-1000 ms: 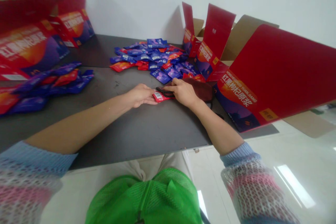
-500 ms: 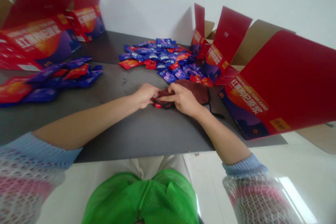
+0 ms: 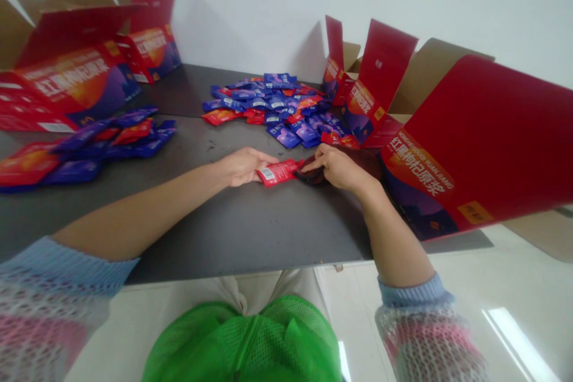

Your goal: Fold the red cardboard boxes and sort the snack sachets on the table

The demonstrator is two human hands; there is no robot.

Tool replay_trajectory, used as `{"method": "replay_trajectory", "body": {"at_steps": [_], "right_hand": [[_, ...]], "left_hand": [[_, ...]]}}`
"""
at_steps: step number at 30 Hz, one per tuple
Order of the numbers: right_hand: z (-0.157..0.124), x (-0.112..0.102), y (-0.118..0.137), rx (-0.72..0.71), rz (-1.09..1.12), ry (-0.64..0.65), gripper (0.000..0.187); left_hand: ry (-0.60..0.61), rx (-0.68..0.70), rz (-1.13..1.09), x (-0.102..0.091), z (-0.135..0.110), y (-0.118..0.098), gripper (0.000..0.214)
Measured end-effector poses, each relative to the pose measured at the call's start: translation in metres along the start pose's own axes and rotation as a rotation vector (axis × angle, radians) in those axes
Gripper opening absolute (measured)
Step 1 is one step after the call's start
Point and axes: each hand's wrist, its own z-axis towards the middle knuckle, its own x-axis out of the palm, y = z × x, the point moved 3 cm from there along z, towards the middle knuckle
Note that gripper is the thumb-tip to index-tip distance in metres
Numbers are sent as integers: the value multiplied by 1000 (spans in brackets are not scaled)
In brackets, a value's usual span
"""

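Over the middle of the grey table, my left hand [image 3: 245, 167] is closed on one end of a red sachet [image 3: 278, 172] with a white barcode label. The sachet's other end reaches a dark brown cloth pouch [image 3: 364, 161] with black edging. My right hand [image 3: 338, 168] grips that cloth, its index finger pointing left along the edge by the sachet. Much of the cloth lies under and behind my right hand. Just beyond is a heap of blue and red sachets [image 3: 273, 101].
On the right stand open red cartons, the nearest a large carton [image 3: 430, 173] by my right forearm. More open cartons [image 3: 76, 83] are at the left, with a smaller pile of sachets [image 3: 89, 149] before them. The table's front edge [image 3: 268, 268] is close to my lap.
The red sachet, mostly covered before, now shows between my hands. My right hand and the brown cloth have shifted right, away from my left hand. The view has tilted slightly.
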Motion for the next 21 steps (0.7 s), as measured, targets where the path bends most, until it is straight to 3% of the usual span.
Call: {"method": "replay_trajectory", "body": {"at_steps": [4, 9, 11, 13, 17, 21], "right_hand": [[3, -6, -6, 45, -109, -117, 42], [3, -15, 10, -16, 34, -497, 55], [3, -13, 20, -36, 97, -587, 57], [3, -5, 32, -82, 142, -554, 58], [7, 16, 50, -238, 117, -231, 57], [8, 24, 48, -208, 23, -65, 50]], "left_hand": [[-67, 5, 12, 6, -6, -2, 30], [-146, 20, -25, 11, -13, -2, 29], [-154, 35, -35, 12, -13, -1, 29], [-136, 66, -35, 12, -12, 0, 29], [-104, 87, -9, 11, -9, 1, 28], [-45, 89, -21, 11, -7, 1, 23]]}}
